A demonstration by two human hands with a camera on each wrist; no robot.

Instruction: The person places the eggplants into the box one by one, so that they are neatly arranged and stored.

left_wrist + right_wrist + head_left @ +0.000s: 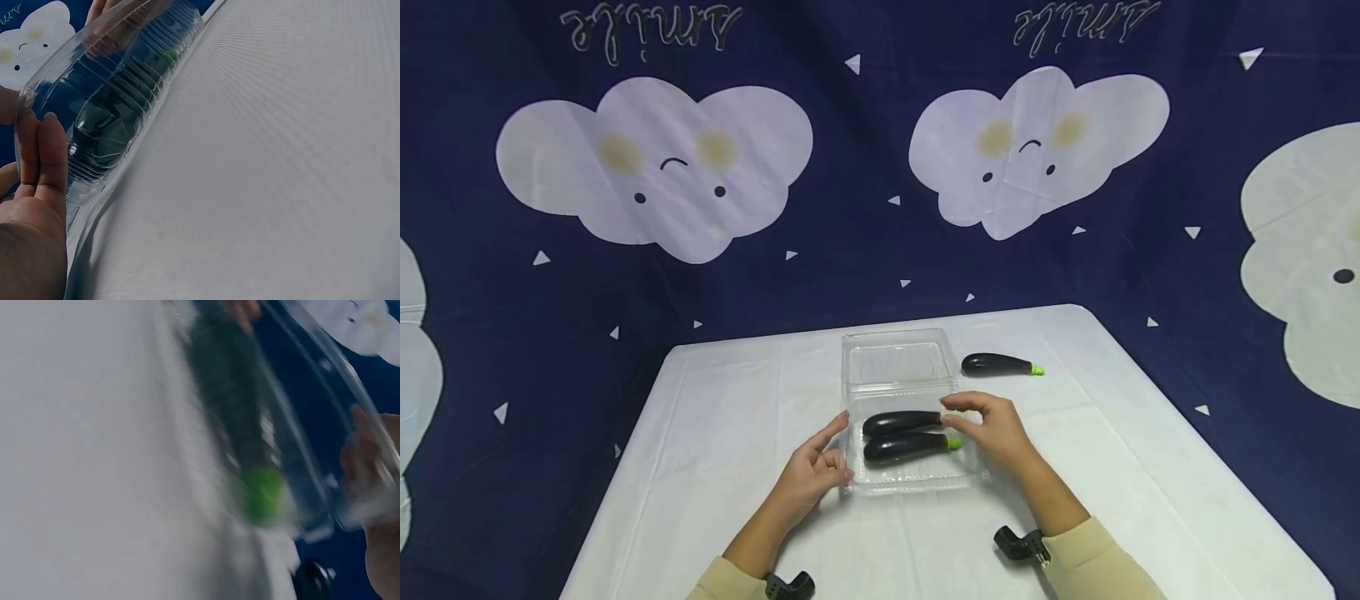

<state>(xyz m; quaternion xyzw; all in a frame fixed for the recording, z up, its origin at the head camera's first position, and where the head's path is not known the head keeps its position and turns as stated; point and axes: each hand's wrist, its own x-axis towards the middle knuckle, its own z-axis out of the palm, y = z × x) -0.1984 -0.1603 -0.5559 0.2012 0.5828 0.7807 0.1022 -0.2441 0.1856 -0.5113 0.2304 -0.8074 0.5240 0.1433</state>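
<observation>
A clear plastic clamshell container [917,482] lies on the table with its lid [891,364] folded back. Two dark eggplants are inside it: a front eggplant [902,448] with a green stem, and a rear eggplant [898,422]. My left hand [808,475] holds the container's left edge, and its fingers [53,156] lie against the outer wall in the left wrist view. With thumb and forefinger, my right hand [996,425] pinches the stem end of the rear eggplant, mostly covering that stem. The right wrist view is blurred; a green stem [264,495] shows through the container wall.
A third eggplant [996,364] lies on the white-covered table [737,417], right of the lid. Behind the table hangs a dark blue cloth [857,167] printed with clouds. Black wrist mounts [1018,543] sit at both sleeves.
</observation>
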